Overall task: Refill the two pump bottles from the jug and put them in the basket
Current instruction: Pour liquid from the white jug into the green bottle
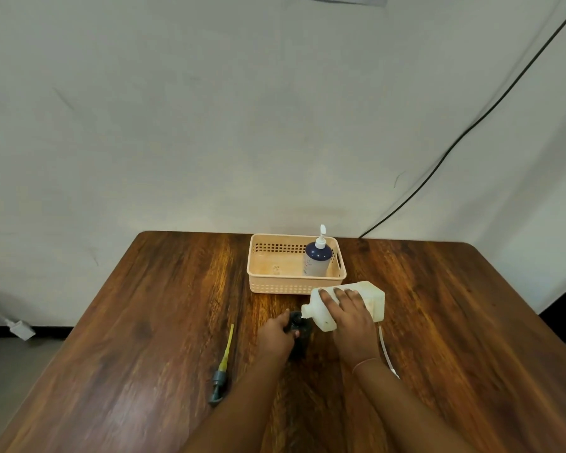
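I'm filling bottle 2 (297,325), left hand (276,335) gripping it, right hand (348,313) fingers spread over the tipped jug (370,297); next, refit its pump (222,367).

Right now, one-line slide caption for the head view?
Right hand tips white jug into dark bottle steadied by left hand; first pump bottle stands in basket.

I sit at a dark wooden table (144,322) with rounded far corners, pushed up near a plain, pale wall (209,109) that is scuffed in places. A black cable (471,125) runs down the wall at my right, behind the table. At my left, grey floor (10,371) shows, with a white plug (22,329) lying by the dark skirting.
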Tool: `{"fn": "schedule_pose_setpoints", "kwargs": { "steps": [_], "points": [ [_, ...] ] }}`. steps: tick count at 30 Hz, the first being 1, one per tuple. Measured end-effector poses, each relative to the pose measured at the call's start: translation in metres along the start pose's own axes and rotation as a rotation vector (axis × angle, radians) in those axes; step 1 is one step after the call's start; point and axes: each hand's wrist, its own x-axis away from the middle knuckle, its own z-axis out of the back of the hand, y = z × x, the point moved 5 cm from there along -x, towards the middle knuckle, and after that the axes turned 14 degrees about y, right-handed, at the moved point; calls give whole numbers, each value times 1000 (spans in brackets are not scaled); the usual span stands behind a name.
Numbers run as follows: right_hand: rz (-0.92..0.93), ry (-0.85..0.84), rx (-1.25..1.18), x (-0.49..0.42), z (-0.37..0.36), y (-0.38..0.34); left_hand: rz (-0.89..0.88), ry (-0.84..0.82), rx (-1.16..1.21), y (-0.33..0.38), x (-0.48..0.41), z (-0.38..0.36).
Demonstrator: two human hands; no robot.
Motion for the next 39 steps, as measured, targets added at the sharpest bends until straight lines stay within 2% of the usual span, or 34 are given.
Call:
{"fn": "schedule_pose_setpoints", "kwargs": {
  "steps": [39],
  "points": [
    [71, -25, 53, -5, 9, 0, -23, -6, -6, 1, 0, 0]
  ]
}}
